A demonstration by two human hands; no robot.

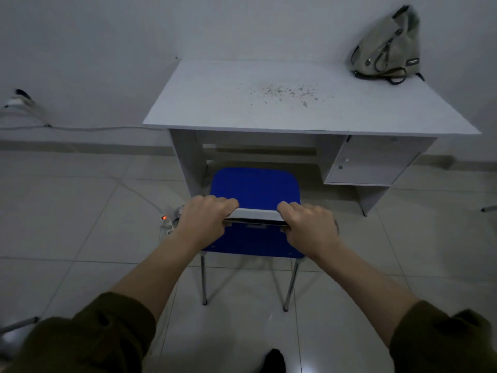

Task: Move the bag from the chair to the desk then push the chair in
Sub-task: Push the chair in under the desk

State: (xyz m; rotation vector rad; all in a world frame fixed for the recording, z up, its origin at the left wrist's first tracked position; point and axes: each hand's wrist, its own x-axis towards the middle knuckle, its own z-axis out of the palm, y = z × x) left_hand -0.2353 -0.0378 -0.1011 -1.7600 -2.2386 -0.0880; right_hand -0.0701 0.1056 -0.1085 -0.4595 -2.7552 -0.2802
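Both hands' grip closed on chair (255, 187) backrest, left hand (205, 220), right hand (309, 227), bag (387, 47) well apart on desk (242, 103)

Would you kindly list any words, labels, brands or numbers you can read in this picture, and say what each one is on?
None can be read.
Bag on the desk: a small dark label patch with pale lettering, too small and blurred to read.
Power strip on the floor: only a lit orange-red indicator, no legible marking.
Chair, held at its backrest by the left hand and right hand: no text visible.
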